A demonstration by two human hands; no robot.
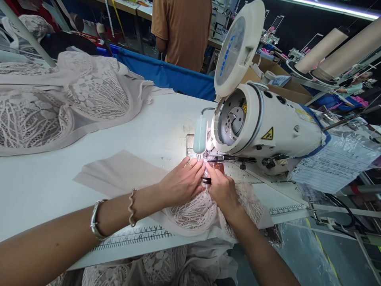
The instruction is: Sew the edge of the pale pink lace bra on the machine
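Observation:
A pale pink lace garment (195, 214) lies under the needle area of a white sewing machine (276, 123). My left hand (183, 180) rests on its fabric with the fingers stretched out, tips just below the lit needle area. My right hand (222, 188) is closed at the fabric's right side, beside the left fingertips. Black-handled scissors or snips (206, 180) show between the hands, their far end hidden by the right hand. A small light-blue lamp (200, 135) stands above the fingertips. Sheer fabric (119, 172) spreads to the left.
More lace bras (89, 91) are piled at the table's left. Further garments (160, 268) hang below the front edge, along a printed ruler (139, 236). A person in a brown shirt (181, 31) stands beyond a blue cloth barrier (166, 75). Thread cones (321, 49) stand at right.

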